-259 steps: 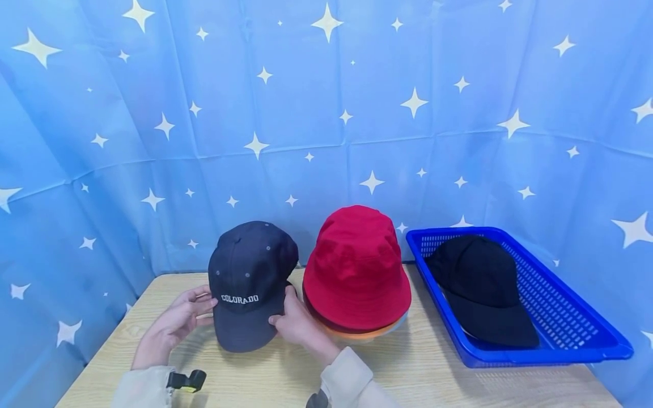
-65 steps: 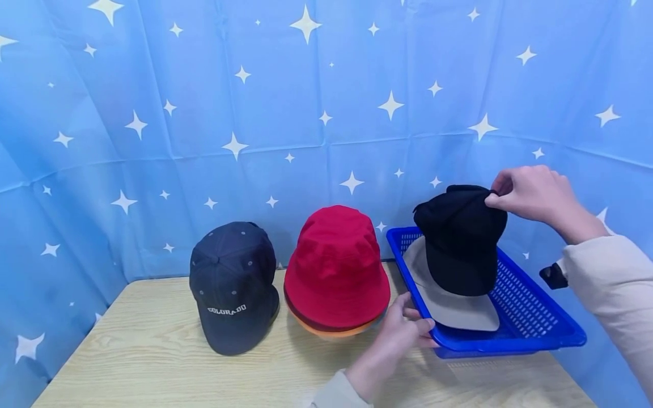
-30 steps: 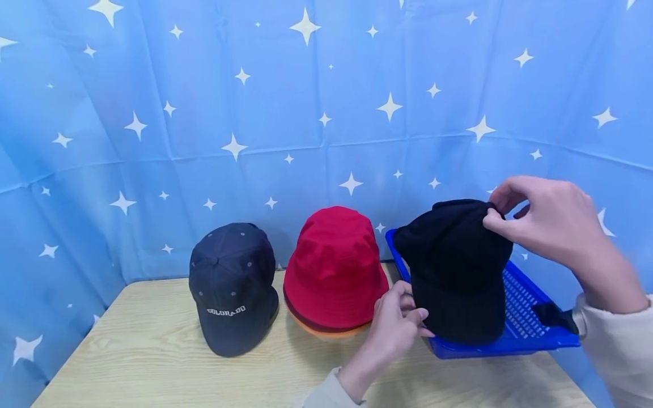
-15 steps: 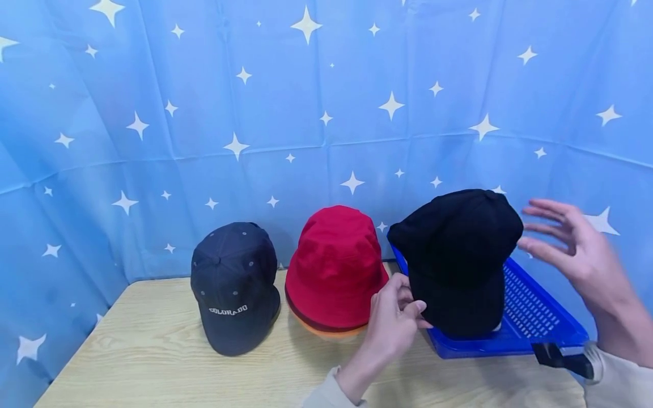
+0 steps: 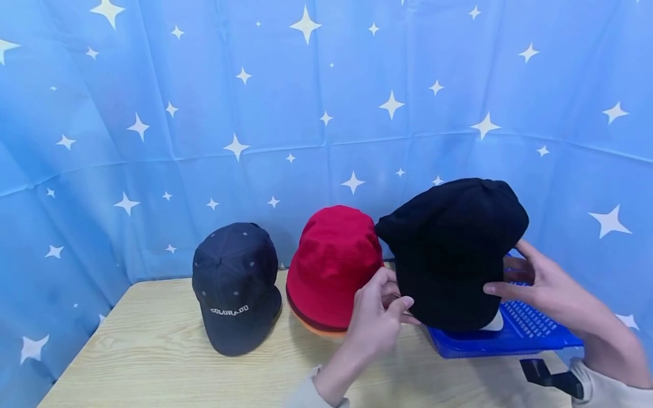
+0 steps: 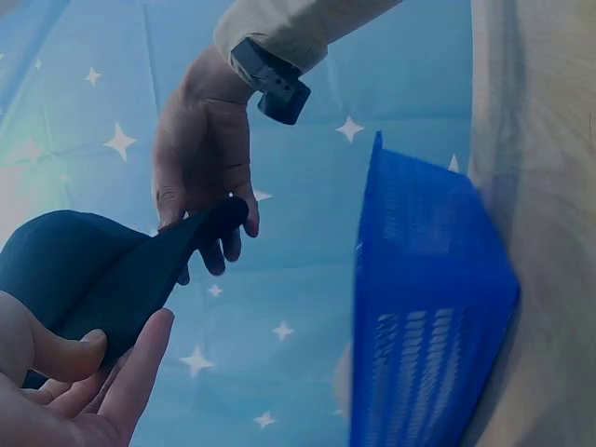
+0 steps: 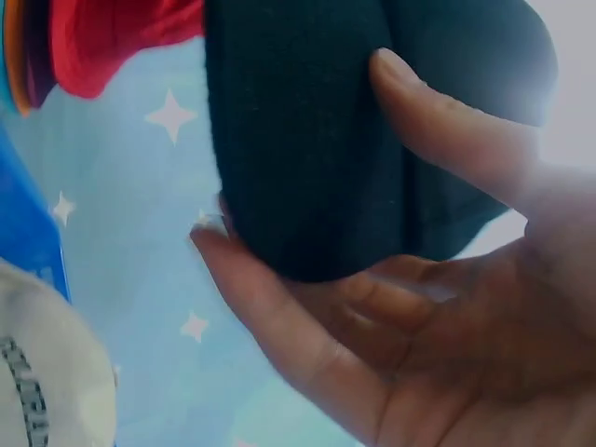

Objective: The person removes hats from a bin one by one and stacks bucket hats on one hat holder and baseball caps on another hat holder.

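Note:
A black baseball cap [image 5: 454, 255] is held up above the near end of the blue basket [image 5: 459, 344]. My left hand [image 5: 374, 314] pinches one edge of its brim between thumb and fingers, as the left wrist view also shows. On the other side, my right hand [image 5: 543, 283] grips the brim, its thumb [image 7: 438, 126] on the upper face and its fingers underneath. Below, in the basket, lies a beige cap [image 7: 51, 363] with dark lettering; in the head view only its brim tip [image 5: 494, 323] shows.
A dark navy cap [image 5: 232, 283] lettered COLORADO sits at the left of the wooden table [image 5: 132, 351]. Between it and the basket stands a red bucket hat [image 5: 334, 255] atop other hats with dark red and orange brims. A blue star-patterned curtain [image 5: 285, 102] hangs behind.
The black cap has come up out of the basket, toward the camera. My right hand has let go of its crown and taken the brim; my left hand has moved from the basket rim to the brim.

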### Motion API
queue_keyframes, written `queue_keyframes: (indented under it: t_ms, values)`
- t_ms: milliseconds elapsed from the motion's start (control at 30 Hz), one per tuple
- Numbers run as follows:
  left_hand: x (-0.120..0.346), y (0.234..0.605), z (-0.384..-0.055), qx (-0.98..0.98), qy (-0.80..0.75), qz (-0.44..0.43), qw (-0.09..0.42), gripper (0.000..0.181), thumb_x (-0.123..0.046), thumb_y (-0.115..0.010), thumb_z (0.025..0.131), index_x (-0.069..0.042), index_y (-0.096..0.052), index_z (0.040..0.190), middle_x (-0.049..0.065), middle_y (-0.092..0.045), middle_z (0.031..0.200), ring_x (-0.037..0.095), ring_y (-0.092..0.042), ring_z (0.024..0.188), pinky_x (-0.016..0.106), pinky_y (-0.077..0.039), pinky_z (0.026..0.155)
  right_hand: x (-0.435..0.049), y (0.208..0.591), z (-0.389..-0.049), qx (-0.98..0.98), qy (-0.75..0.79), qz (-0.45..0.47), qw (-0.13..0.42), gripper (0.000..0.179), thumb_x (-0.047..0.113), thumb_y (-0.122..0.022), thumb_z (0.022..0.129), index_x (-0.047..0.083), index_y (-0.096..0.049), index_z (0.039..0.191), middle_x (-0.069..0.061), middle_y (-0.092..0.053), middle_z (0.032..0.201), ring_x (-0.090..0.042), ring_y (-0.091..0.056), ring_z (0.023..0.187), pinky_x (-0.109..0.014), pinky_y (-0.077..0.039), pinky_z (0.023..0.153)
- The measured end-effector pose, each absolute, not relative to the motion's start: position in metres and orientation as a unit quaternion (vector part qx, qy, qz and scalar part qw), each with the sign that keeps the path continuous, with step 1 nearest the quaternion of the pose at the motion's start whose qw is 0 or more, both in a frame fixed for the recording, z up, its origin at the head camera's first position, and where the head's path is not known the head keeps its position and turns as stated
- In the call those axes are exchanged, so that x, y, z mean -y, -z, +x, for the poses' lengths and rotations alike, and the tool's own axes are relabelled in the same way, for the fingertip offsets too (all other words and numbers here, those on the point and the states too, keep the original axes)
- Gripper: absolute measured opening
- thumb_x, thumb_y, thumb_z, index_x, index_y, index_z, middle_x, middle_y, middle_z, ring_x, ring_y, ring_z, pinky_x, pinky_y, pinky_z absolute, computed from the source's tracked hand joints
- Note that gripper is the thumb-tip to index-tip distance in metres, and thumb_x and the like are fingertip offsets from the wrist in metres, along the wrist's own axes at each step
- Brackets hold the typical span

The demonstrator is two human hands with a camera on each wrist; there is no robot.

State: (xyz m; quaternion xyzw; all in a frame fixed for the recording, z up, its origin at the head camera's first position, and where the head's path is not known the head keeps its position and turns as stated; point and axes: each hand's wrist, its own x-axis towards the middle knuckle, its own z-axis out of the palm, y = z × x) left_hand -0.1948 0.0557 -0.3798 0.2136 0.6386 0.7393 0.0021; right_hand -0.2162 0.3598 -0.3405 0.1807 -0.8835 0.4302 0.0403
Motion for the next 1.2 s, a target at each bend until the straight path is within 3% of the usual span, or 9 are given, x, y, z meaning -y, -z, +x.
queue_keyframes:
  t_ms: [67,133,467,633,700,833,933,1033,1200]
  values:
    - [-0.045,0.375,-0.192,-0.643,-0.734,0.219,-0.006,0.020,0.013,-0.061,0.094,-0.001,-0.060,0.109,0.022,-0.074,0.095,0.009,-0.070,0.076,0.034,-0.066,0.069,-0.350,0.339,-0.214,0.873,-0.440,0.204,0.054,0.100,0.001,-0.069,0.096,0.034,-0.005,0.166,0.033,-0.049,0.134,0.016,-0.058,0.113,-0.023,-0.061,0.076]
    - [-0.031,0.371,-0.190,-0.649,-0.728,0.221,-0.012,0.019,0.012,-0.062,0.094,0.000,-0.059,0.109,0.025,-0.073,0.095,0.012,-0.071,0.077,0.037,-0.066,0.070,-0.338,0.334,-0.211,0.862,-0.443,0.235,0.071,0.100,-0.004,-0.069,0.095,0.030,-0.008,0.167,0.033,-0.053,0.135,0.012,-0.062,0.114,-0.022,-0.061,0.077]
    - [0.050,0.361,-0.180,-0.647,-0.717,0.257,-0.041,0.023,0.014,-0.058,0.093,0.006,-0.054,0.114,0.035,-0.069,0.098,0.013,-0.073,0.083,0.045,-0.066,0.073,-0.265,0.316,-0.199,0.750,-0.546,0.353,0.125,0.086,-0.026,-0.065,0.084,0.006,-0.033,0.157,0.004,-0.075,0.124,-0.010,-0.076,0.098,-0.023,-0.063,0.079]
    - [0.095,0.360,-0.176,-0.636,-0.707,0.299,-0.076,0.018,0.013,-0.060,0.094,0.007,-0.049,0.108,0.008,-0.060,0.076,0.018,-0.073,0.074,0.051,-0.065,0.071,-0.219,0.319,-0.204,0.658,-0.622,0.408,0.122,0.080,-0.029,-0.062,0.083,0.004,-0.035,0.151,-0.002,-0.076,0.115,-0.014,-0.076,0.096,-0.025,-0.063,0.080]
    - [0.113,0.358,-0.176,-0.628,-0.707,0.312,-0.088,0.018,0.014,-0.059,0.094,0.006,-0.050,0.107,-0.001,-0.063,0.078,0.019,-0.074,0.076,0.052,-0.064,0.070,-0.200,0.321,-0.206,0.623,-0.649,0.421,0.116,0.077,-0.029,-0.061,0.084,0.005,-0.036,0.147,-0.003,-0.076,0.111,-0.015,-0.076,0.093,-0.025,-0.063,0.079]
    - [0.146,0.352,-0.178,-0.619,-0.711,0.319,-0.094,0.028,0.017,-0.055,0.095,-0.003,-0.059,0.114,-0.002,-0.077,0.095,0.019,-0.077,0.083,0.050,-0.064,0.069,-0.162,0.327,-0.211,0.596,-0.685,0.399,0.125,0.067,-0.025,-0.065,0.084,0.010,-0.039,0.136,0.000,-0.074,0.107,-0.014,-0.074,0.087,-0.024,-0.062,0.077]
    - [0.171,0.345,-0.181,-0.587,-0.728,0.338,-0.105,0.041,0.023,-0.048,0.094,-0.004,-0.063,0.120,0.002,-0.079,0.103,0.019,-0.078,0.085,0.045,-0.065,0.069,-0.133,0.331,-0.215,0.592,-0.697,0.378,0.144,0.061,-0.020,-0.070,0.085,0.007,-0.041,0.131,0.001,-0.071,0.114,-0.014,-0.074,0.091,-0.026,-0.062,0.079]
    - [0.195,0.342,-0.186,-0.515,-0.764,0.372,-0.117,0.045,0.028,-0.038,0.094,0.006,-0.062,0.125,0.011,-0.078,0.108,0.024,-0.078,0.086,0.041,-0.065,0.068,-0.103,0.334,-0.217,0.592,-0.700,0.372,0.143,0.060,-0.015,-0.071,0.087,0.002,-0.039,0.135,-0.003,-0.066,0.127,-0.014,-0.074,0.099,-0.029,-0.063,0.084]
    - [0.236,0.345,-0.192,-0.440,-0.820,0.353,-0.097,0.048,0.024,-0.027,0.099,0.011,-0.060,0.131,0.018,-0.076,0.115,0.024,-0.077,0.094,0.035,-0.065,0.072,-0.054,0.338,-0.214,0.590,-0.713,0.370,0.089,0.070,-0.011,-0.067,0.092,0.006,-0.034,0.151,-0.010,-0.049,0.152,-0.013,-0.073,0.103,-0.032,-0.064,0.084]
